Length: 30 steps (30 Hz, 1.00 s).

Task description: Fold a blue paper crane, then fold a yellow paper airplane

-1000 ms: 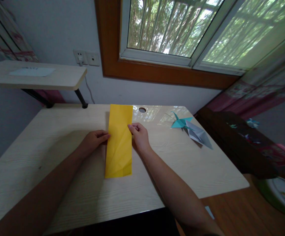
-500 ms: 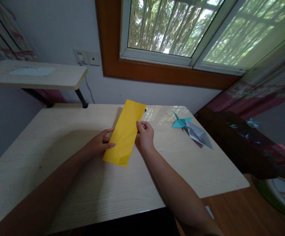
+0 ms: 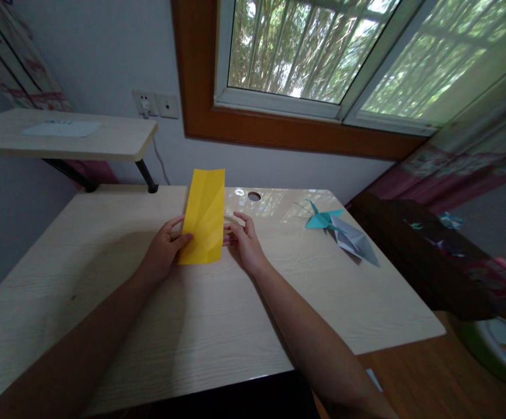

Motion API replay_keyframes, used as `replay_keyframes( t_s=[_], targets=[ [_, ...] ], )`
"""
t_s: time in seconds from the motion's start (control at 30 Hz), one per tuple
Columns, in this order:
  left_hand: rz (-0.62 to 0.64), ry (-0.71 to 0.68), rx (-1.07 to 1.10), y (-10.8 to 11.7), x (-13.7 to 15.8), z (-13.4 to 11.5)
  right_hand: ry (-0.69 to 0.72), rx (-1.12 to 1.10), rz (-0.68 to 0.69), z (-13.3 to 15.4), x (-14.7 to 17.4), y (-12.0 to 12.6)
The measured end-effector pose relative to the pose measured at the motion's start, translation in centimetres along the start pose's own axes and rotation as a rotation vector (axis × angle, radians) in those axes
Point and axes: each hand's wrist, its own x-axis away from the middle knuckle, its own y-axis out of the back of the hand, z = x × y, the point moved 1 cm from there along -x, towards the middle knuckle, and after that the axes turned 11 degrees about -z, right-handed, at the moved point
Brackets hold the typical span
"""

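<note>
A sheet of yellow paper, folded into a long strip with creases across it, is held up over the desk. My left hand pinches its left edge, thumb on the front face and fingers behind. At the right edge, my right hand has its fingers apart. Some of its fingertips reach to or just behind the paper, and their ends are partly hidden. To the right lie a teal folded-paper crane and a grey-white folded-paper piece, touching each other.
The pale wooden desk has a round cable hole near its back edge. A raised shelf with a paper sheet stands at the back left. Behind are a wall socket and a window.
The yellow paper has moved left and turned more upright. My right hand has loosened its pinch and spread its fingers, while my left hand has kept its hold.
</note>
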Motion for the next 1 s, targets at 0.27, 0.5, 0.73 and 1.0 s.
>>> replay_keyframes(
  t_s=[0.27, 0.5, 0.73, 1.0],
  targets=[
    [-0.046, 0.006, 0.060, 0.2, -0.2, 0.2, -0.091, -0.011, 0.246, -0.2, 0.5, 0.0],
    [0.003, 0.022, 0.010, 0.4, -0.6, 0.7, -0.065, 0.048, 0.252, -0.4, 0.5, 0.1],
    [0.165, -0.201, -0.435, 0.3, -0.3, 0.8, 0.016, 0.121, 0.268, -1.4, -0.1, 0.3],
    [0.304, -0.583, -0.614, 0.2, 0.2, 1.5, 0.072, 0.085, 0.147, -1.4, -0.4, 0.3]
  ],
)
